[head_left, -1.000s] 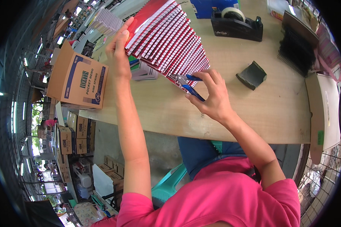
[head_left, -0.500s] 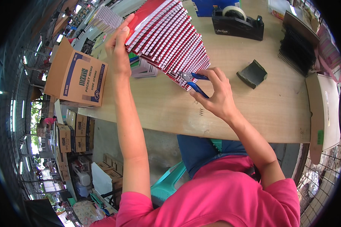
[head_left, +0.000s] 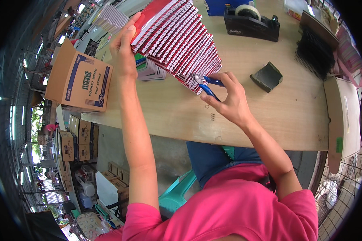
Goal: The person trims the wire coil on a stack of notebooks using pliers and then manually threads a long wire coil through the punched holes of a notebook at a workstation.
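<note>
A stack of red-covered spiral memo pads (head_left: 177,40) is tilted up at the far middle of the table, its rows of bound edges facing me. My left hand (head_left: 125,50) grips the stack at its left end, with the thumb and fingers along the edge. Blue-handled wire cutters (head_left: 210,92) are in my right hand (head_left: 233,97), between the thumb and fingers. Their metal jaws touch the lower right part of the bound edges, and the handles are spread. Whether the jaws have a wire between them is too small to tell.
Short wire coils (head_left: 213,117) lie on the table (head_left: 261,124) near my right hand. A black tape dispenser (head_left: 251,26), a dark curved block (head_left: 267,76) and a pile of black spirals (head_left: 314,52) are to the right. An open cardboard box (head_left: 86,82) stands at left.
The wire cutters have turned slightly in my right hand, and their jaws sit a little differently against the bound edges. My left hand still grips the stack.
</note>
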Tool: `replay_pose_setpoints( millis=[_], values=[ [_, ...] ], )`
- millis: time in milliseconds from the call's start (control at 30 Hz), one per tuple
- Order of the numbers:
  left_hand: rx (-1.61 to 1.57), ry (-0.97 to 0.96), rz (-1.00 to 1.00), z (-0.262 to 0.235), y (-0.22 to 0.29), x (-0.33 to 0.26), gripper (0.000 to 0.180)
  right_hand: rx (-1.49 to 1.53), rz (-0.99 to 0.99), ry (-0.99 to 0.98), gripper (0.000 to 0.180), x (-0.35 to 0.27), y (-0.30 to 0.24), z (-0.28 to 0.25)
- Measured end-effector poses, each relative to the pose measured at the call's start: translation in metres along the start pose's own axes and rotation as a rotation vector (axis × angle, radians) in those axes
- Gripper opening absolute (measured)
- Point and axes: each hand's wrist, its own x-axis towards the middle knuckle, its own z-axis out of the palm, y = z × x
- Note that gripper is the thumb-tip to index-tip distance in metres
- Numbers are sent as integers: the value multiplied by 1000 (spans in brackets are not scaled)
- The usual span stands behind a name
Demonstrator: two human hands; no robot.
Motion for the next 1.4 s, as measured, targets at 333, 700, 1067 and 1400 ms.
replay_pose_setpoints(
  millis=[333, 700, 1067, 1400],
  values=[
    [-35, -9, 4, 3, 5, -1, 45, 804, 791, -386, 34, 16, 7, -4],
    [-46, 2, 11, 2, 0, 1, 43, -209, -146, 63, 54, -12, 10, 16],
    [41, -37, 16, -1, 2, -1, 53, 522, 664, -319, 36, 11, 11, 4],
    [29, -49, -1, -2, 1, 0, 53, -223, -87, 28, 51, -18, 11, 15]
  ],
)
